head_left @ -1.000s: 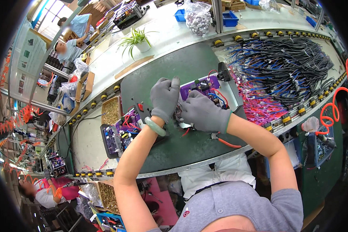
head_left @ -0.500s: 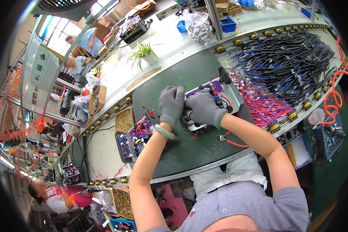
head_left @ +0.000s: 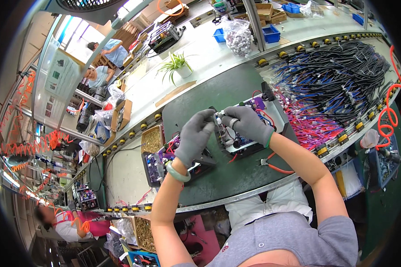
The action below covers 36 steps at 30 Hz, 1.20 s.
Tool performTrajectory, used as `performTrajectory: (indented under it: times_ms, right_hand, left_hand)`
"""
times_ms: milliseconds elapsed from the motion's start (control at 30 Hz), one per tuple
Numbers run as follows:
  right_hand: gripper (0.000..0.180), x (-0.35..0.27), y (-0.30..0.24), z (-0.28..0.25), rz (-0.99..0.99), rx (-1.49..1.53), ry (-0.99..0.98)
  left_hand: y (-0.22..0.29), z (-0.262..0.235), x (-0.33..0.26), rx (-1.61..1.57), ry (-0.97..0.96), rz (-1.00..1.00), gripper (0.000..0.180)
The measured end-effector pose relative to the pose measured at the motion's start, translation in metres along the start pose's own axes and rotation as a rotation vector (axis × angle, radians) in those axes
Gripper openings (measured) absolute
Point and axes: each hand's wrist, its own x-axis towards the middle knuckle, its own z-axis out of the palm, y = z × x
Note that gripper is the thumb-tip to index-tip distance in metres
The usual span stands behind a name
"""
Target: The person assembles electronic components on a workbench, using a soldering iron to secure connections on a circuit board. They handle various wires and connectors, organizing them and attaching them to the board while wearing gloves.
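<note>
Both my hands wear grey gloves. In front of me, an electronic unit with a purple circuit board, white parts and coloured wires in a dark housing sits on the green mat. My left hand is beside the unit's left end, fingers stretched toward its upper corner, thumb apart, nothing visible in it. Over the board, my right hand has its fingers bent together; whatever is between the fingertips is too small to name. A second unit lies left, partly behind my left forearm. Red-handled cutters lie below my right wrist.
A large pile of black cables with pink and blue wires fills the right. A box of small brass-coloured parts stands left. Behind the green mat is a potted plant. A coiled orange hose hangs right. Other people work at far left.
My left hand has drawn back left and lower, its fingers loosening from the unit. My right hand has lifted and shifted slightly, exposing more of the unit. The whole view has shifted a little.
</note>
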Motion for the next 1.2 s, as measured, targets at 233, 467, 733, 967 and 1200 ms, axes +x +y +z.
performTrajectory:
  times_ms: [233,467,733,967,1200]
  right_hand:
    - [0.022,0.0,0.01,-0.003,0.016,-0.02,-0.107]
    - [0.022,0.003,-0.003,-0.015,0.102,0.164,-0.274]
    - [0.012,0.003,0.004,-0.003,-0.149,-0.641,0.004]
    - [0.007,0.036,-0.026,0.005,-0.055,-1.212,-0.519]
    - [0.008,0.035,-0.007,0.007,-0.147,-1.165,-0.488]
  left_hand:
    - [0.017,0.017,0.007,0.279,0.041,0.108,0.019]
    - [-0.004,0.006,0.003,0.046,-0.068,0.134,0.017]
    - [-0.011,0.014,0.004,-0.194,-0.048,-0.241,0.039]
    - [-0.01,-0.011,0.013,-0.532,-0.456,-0.571,0.049]
    - [-0.013,-0.009,0.012,-0.539,-0.435,-0.535,0.043]
